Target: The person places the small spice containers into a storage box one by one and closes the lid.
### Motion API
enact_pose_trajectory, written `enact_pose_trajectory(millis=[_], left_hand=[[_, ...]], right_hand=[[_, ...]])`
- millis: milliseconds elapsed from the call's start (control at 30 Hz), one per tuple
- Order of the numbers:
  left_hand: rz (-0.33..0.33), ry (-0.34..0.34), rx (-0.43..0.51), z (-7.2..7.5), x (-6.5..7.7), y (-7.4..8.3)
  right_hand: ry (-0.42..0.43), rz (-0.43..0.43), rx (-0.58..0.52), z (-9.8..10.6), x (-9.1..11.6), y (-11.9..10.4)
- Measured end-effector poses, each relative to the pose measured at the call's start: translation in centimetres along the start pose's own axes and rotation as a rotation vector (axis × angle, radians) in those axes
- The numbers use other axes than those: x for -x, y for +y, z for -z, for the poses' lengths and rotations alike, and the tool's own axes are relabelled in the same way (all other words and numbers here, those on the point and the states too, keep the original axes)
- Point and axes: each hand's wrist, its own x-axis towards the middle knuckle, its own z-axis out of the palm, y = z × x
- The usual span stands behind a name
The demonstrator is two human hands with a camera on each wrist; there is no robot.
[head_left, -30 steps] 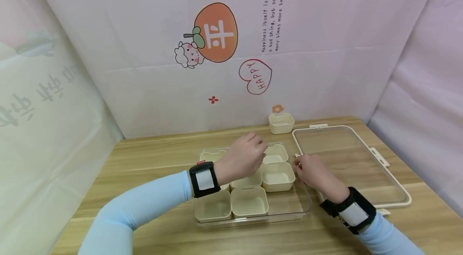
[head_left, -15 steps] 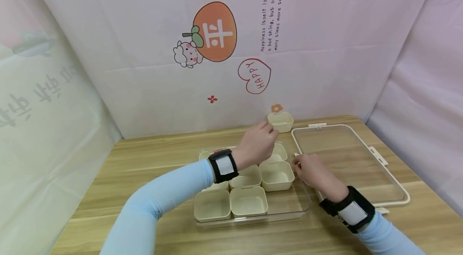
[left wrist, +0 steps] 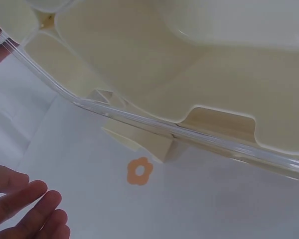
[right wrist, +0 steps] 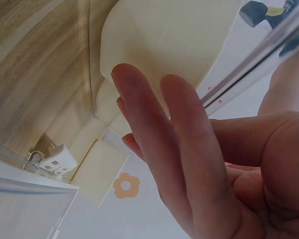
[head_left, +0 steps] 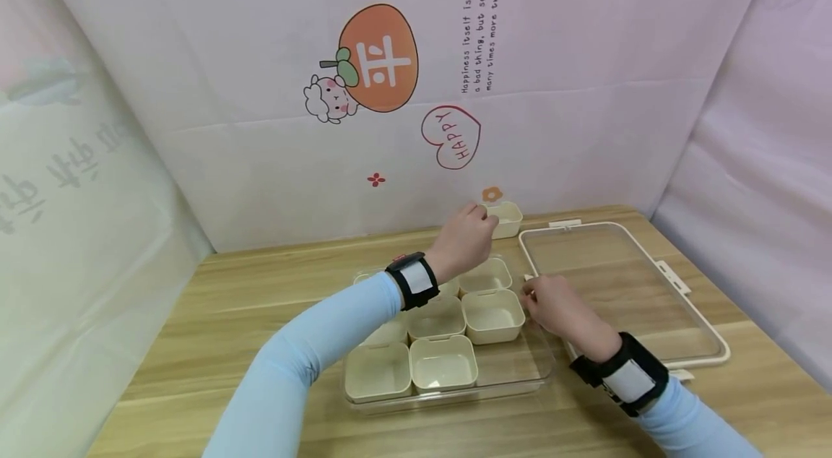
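Observation:
A clear plastic box (head_left: 455, 394) lies on the table with several cream bins (head_left: 444, 363) inside it in rows. Its floor shows at the front right. At the back, against the curtain, stands another cream bin (head_left: 510, 219) outside the box. My left hand (head_left: 463, 241) reaches over the box and is right beside that bin. The left wrist view shows its fingers (left wrist: 42, 211) loosely bent, holding nothing. My right hand (head_left: 559, 310) is at the box's right side. In the right wrist view its fingers (right wrist: 189, 149) and thumb pinch the clear rim.
A clear lid (head_left: 617, 292) with a cream frame and latches (head_left: 672, 276) lies on the right of the wooden table (head_left: 260, 313). A printed white curtain (head_left: 552, 82) rises straight behind the table edge, with more cloth on both sides.
My left hand has moved right and away from me, from above the bins to the lone bin at the back. The right hand stays at the box's side.

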Motion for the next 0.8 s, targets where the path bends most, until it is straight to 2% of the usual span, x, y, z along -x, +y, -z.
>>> enact_pose_trajectory(millis=[167,567,800], left_hand=[[0.002,0.009,-0.012,-0.8,-0.8,-0.2],[0.075,-0.092,-0.008,-2.8,-3.4,-0.3],[0.111,-0.125,-0.016,-3.8,-4.5,-0.4]], right_hand=[[0.004,-0.001,0.004,-0.1,-0.1,0.1],[0.010,-0.010,-0.013,0.0,0.1,-0.3],[0.017,-0.008,0.067,0.0,0.1,-0.2]])
